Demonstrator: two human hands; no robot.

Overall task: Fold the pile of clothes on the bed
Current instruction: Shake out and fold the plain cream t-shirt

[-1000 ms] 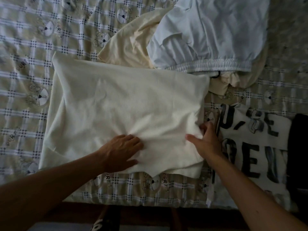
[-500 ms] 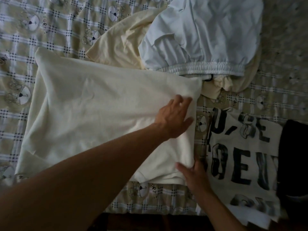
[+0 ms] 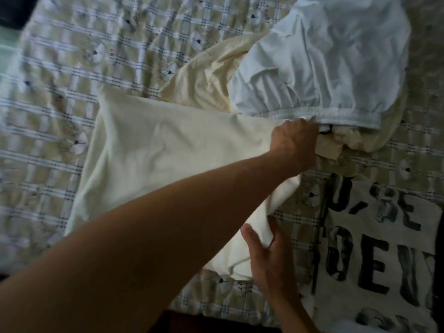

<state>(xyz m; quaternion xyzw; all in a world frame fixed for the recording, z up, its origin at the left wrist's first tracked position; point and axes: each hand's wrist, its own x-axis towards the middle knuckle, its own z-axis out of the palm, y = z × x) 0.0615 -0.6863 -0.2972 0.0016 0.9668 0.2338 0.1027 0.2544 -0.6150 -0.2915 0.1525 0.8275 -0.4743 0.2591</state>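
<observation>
Nearest the bed's edge, the right hand (image 3: 266, 255) has taken hold of the cream garment (image 3: 168, 159) at its near right edge, thumb on top and fingers underneath, pinching a bunched fold. Half a second ago that hand only touched the corner where it lay flat. Just to the right of it lies a white shirt with big black letters (image 3: 384, 248), spread on the checked bedsheet (image 3: 72, 68) as before. The left forearm crosses over the cream garment, which is still spread across the middle of the bed, its right side now rucked up. The left hand (image 3: 294, 143), earlier flat with fingers spread partway along the right edge, has reached on to the far right corner; its fingers bend down out of sight, so I cannot tell whether they grip. Just beyond it sits the unfolded pile: a white garment with an elastic waistband (image 3: 324, 68) over a yellow one (image 3: 209, 75).
</observation>
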